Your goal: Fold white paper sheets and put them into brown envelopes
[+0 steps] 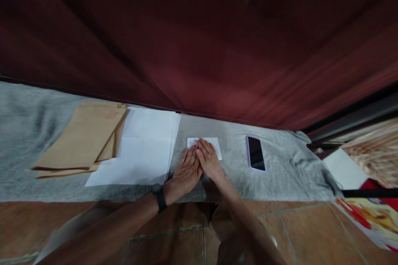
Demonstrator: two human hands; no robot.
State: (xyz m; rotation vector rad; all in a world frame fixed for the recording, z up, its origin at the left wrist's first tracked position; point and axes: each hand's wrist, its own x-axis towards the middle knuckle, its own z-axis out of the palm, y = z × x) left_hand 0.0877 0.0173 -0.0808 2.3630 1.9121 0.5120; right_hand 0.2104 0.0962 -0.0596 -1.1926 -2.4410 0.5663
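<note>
Both hands flat on a small folded white paper (209, 145), on grey cloth (280, 174) near its front edge.

Left hand (185, 172) and right hand (209, 160) side by side, fingers extended, pressing down. Bare cloth between paper and dark phone (256, 153) on the right; white sheets (146, 149) just left, brown envelopes (83, 140) beyond; red curtain (217, 41) close behind. Paper rectangular, mostly covered.
</note>
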